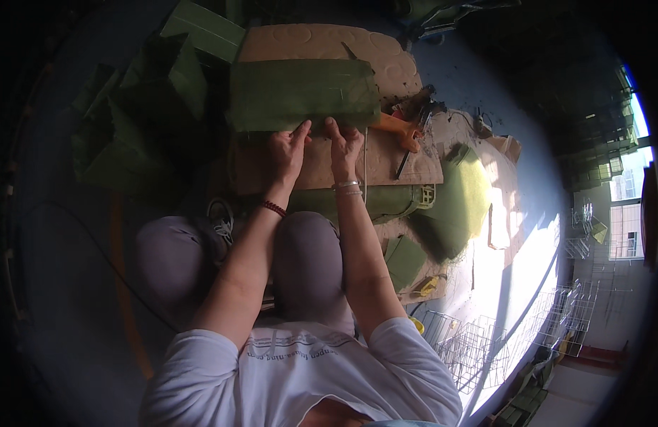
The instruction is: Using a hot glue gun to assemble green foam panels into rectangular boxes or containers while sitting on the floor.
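A green rectangular piece of fabric-like sheet lies in front of me on a tan embossed board. Its near edge is pinched by my left hand, thumb on top and fingers curled beneath. A short way to the right, my right hand grips that same edge, its thumb also pressing from above. The undersides of the fingers are hidden. Just right of the green sheet rests an orange-handled tool, partly covered, its exact kind unclear.
Green fabric boxes are stacked at the far left. Another green piece lies to the right in sunlight, with a smaller green scrap nearer. Wire frames stand at the lower right. A dark cable crosses the floor on the left.
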A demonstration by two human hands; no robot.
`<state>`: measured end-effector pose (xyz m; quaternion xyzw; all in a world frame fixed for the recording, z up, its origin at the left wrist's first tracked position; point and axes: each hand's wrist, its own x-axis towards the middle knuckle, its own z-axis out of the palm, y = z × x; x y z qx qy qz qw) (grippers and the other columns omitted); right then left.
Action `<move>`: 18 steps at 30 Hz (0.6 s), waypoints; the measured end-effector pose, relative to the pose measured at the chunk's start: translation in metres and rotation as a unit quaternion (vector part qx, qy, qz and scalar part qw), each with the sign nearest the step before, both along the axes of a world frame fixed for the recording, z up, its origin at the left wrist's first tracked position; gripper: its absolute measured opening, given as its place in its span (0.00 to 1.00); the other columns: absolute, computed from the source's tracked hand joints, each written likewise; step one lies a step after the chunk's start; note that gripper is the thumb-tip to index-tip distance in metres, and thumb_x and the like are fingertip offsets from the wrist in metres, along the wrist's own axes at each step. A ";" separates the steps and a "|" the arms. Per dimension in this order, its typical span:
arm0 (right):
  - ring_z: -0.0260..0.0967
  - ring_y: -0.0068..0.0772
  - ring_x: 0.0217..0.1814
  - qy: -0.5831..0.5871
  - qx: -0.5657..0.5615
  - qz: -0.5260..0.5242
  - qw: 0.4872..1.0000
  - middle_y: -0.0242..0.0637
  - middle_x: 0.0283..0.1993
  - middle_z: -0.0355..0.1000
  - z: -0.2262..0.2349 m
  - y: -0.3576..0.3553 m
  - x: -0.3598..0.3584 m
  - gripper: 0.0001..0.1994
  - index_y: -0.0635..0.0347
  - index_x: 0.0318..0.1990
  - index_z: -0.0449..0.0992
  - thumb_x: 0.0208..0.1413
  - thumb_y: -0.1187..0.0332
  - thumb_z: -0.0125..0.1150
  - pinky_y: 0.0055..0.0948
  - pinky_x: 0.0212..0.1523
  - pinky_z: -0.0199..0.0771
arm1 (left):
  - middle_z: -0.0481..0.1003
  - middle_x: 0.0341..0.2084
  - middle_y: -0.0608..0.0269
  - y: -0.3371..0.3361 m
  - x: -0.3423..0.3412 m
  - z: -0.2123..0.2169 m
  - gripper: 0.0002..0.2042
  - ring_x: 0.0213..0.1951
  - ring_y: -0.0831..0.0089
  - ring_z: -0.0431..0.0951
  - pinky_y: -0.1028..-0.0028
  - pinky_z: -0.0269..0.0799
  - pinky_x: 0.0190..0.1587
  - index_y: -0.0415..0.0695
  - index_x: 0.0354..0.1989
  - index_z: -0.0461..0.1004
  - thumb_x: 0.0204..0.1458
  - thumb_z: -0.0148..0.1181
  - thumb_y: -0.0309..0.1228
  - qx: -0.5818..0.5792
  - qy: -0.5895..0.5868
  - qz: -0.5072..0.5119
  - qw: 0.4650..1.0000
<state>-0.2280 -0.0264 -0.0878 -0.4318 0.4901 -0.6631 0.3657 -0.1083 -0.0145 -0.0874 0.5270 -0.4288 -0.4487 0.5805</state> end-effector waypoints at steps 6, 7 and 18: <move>0.62 0.15 0.36 -0.030 -0.068 -0.134 0.988 0.30 0.38 0.69 0.003 0.014 -0.034 0.09 0.63 0.37 0.71 0.54 0.67 0.61 0.18 0.38 0.63 | 0.75 0.17 0.65 0.001 0.002 0.000 0.16 0.20 0.81 0.73 0.81 0.68 0.24 0.36 0.23 0.76 0.50 0.63 0.39 -0.048 0.093 -0.016 0.994; 0.62 0.15 0.36 -0.029 -0.067 -0.134 0.988 0.30 0.38 0.69 0.004 0.013 -0.039 0.09 0.63 0.37 0.71 0.54 0.67 0.61 0.18 0.38 0.63 | 0.75 0.17 0.65 0.001 0.003 0.000 0.16 0.20 0.81 0.73 0.81 0.68 0.24 0.36 0.23 0.76 0.50 0.63 0.39 -0.047 0.094 -0.016 0.994; 0.65 0.17 0.34 0.068 -0.039 -0.154 0.985 0.28 0.30 0.72 0.006 0.050 -0.020 0.19 0.67 0.33 0.75 0.60 0.55 0.51 0.19 0.36 0.63 | 0.75 0.17 0.63 0.001 0.044 0.003 0.15 0.19 0.82 0.72 0.82 0.67 0.24 0.35 0.20 0.76 0.48 0.64 0.37 -0.028 0.090 -0.059 0.994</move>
